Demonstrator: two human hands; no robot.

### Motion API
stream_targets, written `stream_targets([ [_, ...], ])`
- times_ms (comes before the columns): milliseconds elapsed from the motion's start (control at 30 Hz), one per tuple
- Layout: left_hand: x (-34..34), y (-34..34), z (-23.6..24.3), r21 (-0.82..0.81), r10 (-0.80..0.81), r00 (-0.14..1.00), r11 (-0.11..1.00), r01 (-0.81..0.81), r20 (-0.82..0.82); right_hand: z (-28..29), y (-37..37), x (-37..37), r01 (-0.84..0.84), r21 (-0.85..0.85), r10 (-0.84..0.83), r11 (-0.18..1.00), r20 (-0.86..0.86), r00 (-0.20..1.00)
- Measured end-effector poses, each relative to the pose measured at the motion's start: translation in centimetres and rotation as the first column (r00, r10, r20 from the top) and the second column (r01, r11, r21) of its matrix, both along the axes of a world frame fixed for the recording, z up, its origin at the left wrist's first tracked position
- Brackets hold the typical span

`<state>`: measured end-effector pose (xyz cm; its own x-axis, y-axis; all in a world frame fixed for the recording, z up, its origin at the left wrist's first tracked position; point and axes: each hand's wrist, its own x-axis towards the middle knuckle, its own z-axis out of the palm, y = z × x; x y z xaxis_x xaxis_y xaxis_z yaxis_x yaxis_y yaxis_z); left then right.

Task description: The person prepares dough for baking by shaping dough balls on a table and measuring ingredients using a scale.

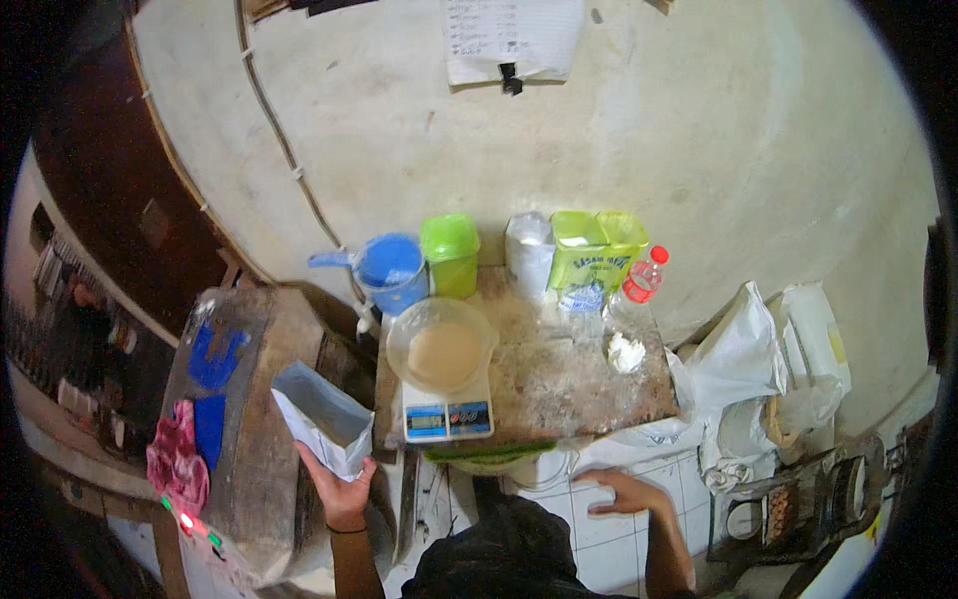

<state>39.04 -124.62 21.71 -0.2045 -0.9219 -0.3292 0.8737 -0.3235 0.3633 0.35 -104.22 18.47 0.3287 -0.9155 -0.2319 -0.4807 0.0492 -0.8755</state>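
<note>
My left hand (340, 491) grips the lower end of a white open-topped bag (344, 454), tilted above the wooden bench on the left. What lies inside the bag is hard to make out. My right hand (627, 493) hangs in front of the table with its fingers apart and nothing in it. Between the hands, on the table's left side, a digital kitchen scale (449, 427) carries a clear bowl (487, 329) of pale tan contents (444, 356). The scale's display is lit.
Behind the scale stand a blue dipper (394, 290) and a lidded green container (451, 260). Farther right are a white bag (530, 255), a yellow-green carton (594, 262), a red-capped bottle (641, 282) and a white lump (626, 353). White sacks (743, 349) lean beside the table (559, 389).
</note>
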Motion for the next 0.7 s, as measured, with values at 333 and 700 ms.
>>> stream_targets([
  [333,-3.7,-4.3,1.2,-0.348,0.166,0.802,0.936,0.055,0.574,3.5,-26.5,-10.6,0.731,-0.681,-0.866,0.050,0.335,0.372],
  [700,-5.2,-4.8,2.5,-0.087,0.184,0.931,0.983,-0.164,0.315,4.6,-32.4,-12.4,0.884,-0.323,-0.675,0.338,0.571,0.467],
])
